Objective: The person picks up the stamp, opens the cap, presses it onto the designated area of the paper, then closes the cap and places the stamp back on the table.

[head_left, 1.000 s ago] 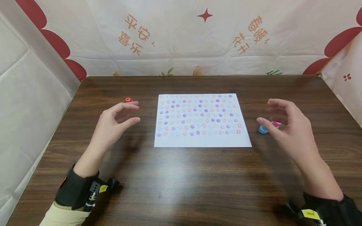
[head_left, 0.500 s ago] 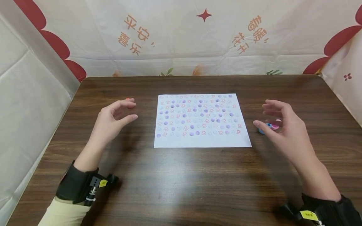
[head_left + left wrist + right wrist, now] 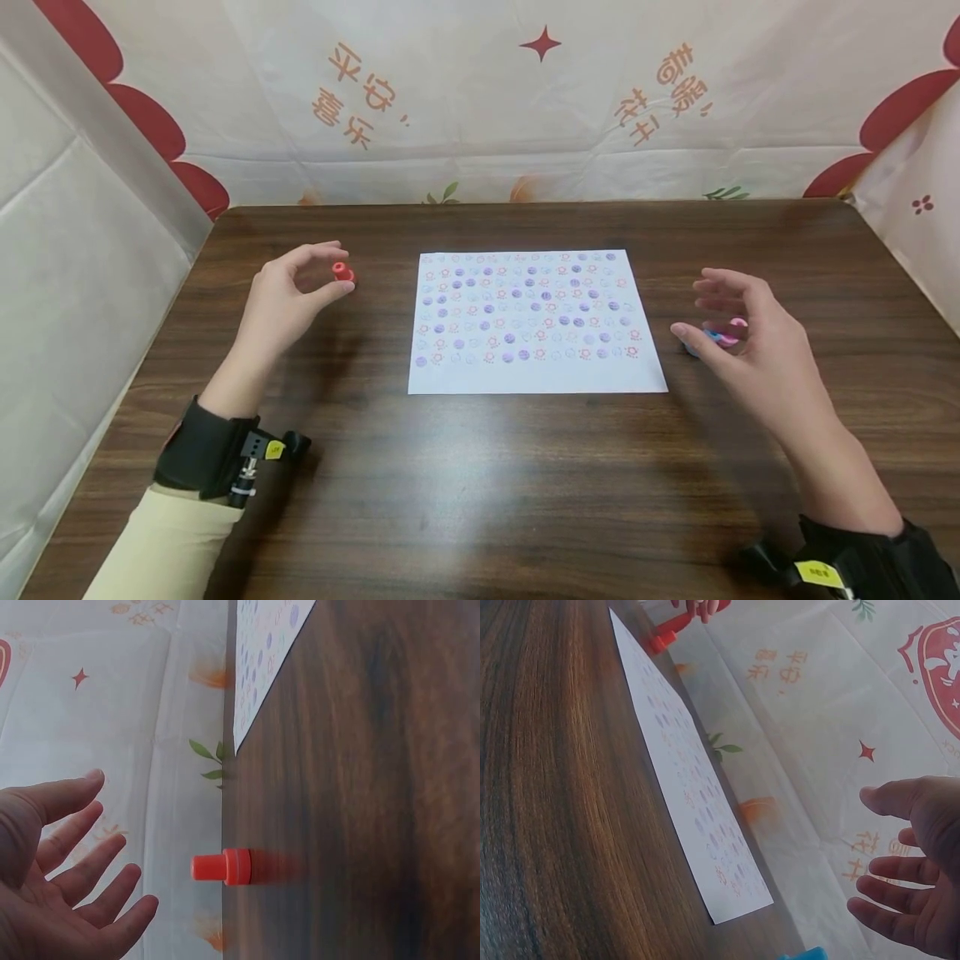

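In the head view my left hand hovers over the table's left side, thumb and fingers apart around a small red stamp without holding it. The left wrist view shows that stamp standing upright, knob up, with a gap between it and the spread fingertips. On the other side, my right hand hangs with relaxed fingers and grips nothing. Behind it, partly covered by thumb and fingers, are a blue stamp and a pink one. The blue one's top peeks in at the right wrist view's bottom edge.
Between the hands lies a white paper sheet bearing rows of purple, red and pale blue prints. It rests flat on the dark wooden table. A white patterned cloth hangs behind the table's far edge.
My left hand has shifted forward and slightly left, and the red stamp now shows between thumb and fingers. My right hand drifted slightly left at first, then stayed nearly still.
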A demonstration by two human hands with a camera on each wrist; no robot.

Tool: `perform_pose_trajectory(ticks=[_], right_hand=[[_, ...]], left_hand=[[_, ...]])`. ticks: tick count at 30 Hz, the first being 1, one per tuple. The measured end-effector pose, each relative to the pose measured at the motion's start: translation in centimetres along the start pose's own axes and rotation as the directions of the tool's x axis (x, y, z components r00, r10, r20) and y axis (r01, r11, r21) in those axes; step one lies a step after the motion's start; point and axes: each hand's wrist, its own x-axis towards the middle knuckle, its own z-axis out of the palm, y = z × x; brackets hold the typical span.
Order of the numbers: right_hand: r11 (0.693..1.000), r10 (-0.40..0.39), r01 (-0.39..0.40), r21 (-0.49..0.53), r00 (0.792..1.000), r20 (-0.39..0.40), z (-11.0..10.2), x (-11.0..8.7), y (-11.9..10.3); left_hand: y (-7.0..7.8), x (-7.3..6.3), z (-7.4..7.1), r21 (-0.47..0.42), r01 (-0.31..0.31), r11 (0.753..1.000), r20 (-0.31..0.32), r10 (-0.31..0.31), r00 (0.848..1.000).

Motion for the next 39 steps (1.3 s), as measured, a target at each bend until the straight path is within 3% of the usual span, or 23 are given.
perform_pose_trajectory(ticks=[20, 27, 39], right_hand=[[1.0, -0.001, 0.001, -0.014, 1.0, 0.022, 0.2, -0.2, 0.0], [1.0, -0.024, 0.024, 0.007, 1.0, 0.018, 0.3, -0.3, 0.2], [0.999, -0.034, 0.034, 0.006, 0.999, 0.019, 0.4, -0.4, 0.4]], left_hand=[[-2.3, 2.5, -0.7, 0.158, 0.082, 0.984, 0.038, -0.089, 0.995], [-2.7, 2.9, -0.5, 0.161, 0.121, 0.98, 0.085, -0.136, 0.987], [-3.4, 3.4, 0.2, 0.134, 0.127, 0.983, 0.155, -0.147, 0.977]])
